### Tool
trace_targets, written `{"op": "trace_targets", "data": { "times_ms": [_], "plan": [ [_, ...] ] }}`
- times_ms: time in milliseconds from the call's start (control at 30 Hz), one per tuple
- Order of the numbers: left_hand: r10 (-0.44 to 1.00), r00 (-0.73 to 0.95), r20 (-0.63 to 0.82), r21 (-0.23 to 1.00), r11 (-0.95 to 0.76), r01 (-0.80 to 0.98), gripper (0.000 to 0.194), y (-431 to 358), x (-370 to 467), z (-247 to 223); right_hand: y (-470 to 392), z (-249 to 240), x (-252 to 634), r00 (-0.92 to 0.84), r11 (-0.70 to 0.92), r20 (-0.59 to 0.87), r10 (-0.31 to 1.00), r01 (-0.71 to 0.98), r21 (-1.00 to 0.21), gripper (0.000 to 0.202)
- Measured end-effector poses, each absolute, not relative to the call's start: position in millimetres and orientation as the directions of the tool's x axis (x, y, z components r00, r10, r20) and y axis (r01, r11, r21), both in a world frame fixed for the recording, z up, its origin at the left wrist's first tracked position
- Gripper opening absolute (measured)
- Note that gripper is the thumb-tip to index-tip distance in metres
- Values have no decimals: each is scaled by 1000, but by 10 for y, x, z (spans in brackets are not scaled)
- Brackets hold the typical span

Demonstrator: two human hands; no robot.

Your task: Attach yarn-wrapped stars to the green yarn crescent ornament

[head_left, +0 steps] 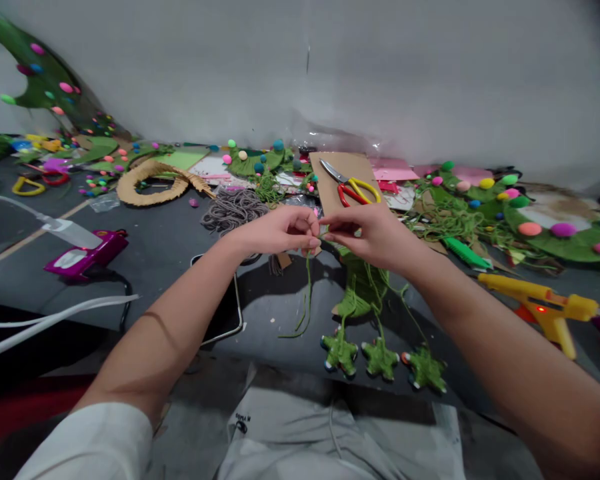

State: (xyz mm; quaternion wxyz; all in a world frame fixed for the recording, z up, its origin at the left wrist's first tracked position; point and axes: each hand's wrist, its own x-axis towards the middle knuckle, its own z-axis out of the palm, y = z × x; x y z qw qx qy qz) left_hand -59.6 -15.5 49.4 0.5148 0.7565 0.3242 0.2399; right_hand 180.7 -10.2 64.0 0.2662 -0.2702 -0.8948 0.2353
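Observation:
Over the middle of the dark table, my left hand (293, 230) pinches a strand of green yarn (307, 287), whose loose ends hang down to the tabletop. Fingertip to fingertip with it, my right hand (357, 230) also pinches the yarn; the exact spot between the fingers is too small to make out. Below my right hand lies a green yarn-wrapped piece (363, 287), partly covered by that hand. Three green stars hang from it on yarn at the table's front edge: a left star (340, 352), a middle star (380, 359) and a right star (424, 369).
Scissors (350, 183) rest on cardboard (325, 163) behind my hands. A yellow glue gun (540, 303) with a lit red light lies right. To the left are a phone (223, 307), grey yarn (237, 208), a wrapped ring (153, 193) and a purple device (87, 257) with cables.

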Motion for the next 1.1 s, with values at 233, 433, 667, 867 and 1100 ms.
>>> {"op": "trace_targets", "data": {
  "times_ms": [233,433,667,867,1100],
  "plan": [
    [774,633,3,957,-185,222,32,-138,-619,471,-210,602,1963,-645,721,396,654,371,-586,32],
    [787,616,-28,976,-111,186,38,-151,-576,460,-308,545,1940,-688,729,367,626,351,-587,28],
    [790,610,-59,968,-103,228,32,-159,-592,434,-313,486,1944,-547,729,494,676,400,-556,9],
    [801,598,-46,908,-216,359,25,-146,-660,516,-291,536,2086,-197,633,627,754,474,-612,6],
    [740,671,-39,886,-284,365,24,-107,-735,495,-291,595,2179,-24,668,714,700,374,-643,9]
  ]
}}
